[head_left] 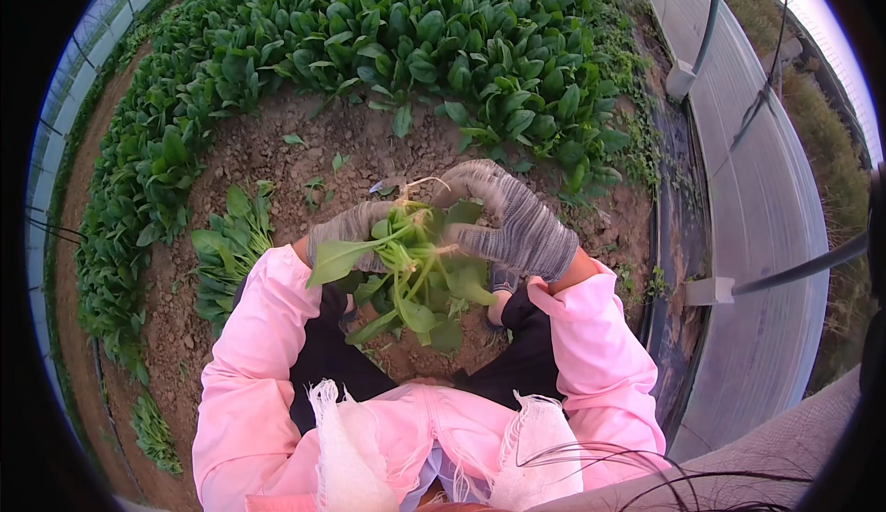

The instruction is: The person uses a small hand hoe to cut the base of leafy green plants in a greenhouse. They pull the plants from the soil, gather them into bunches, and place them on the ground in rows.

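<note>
Curling inward, left hand (pixel 343 225) grips greens (pixel 417 277) beside arched right hand (pixel 519 226).

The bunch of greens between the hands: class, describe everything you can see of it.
The bunch of greens has broad, smooth-looking green leaves on paler stems, with thin, light root-like strands at its upper end. It looks fresh and loose, partly blurred. Its leaves spread outward and toward the person's body. It is held up in front of the person, the gloved left hand grasping its left side; the gloved right hand is at its right, its exact grip unclear.
</note>
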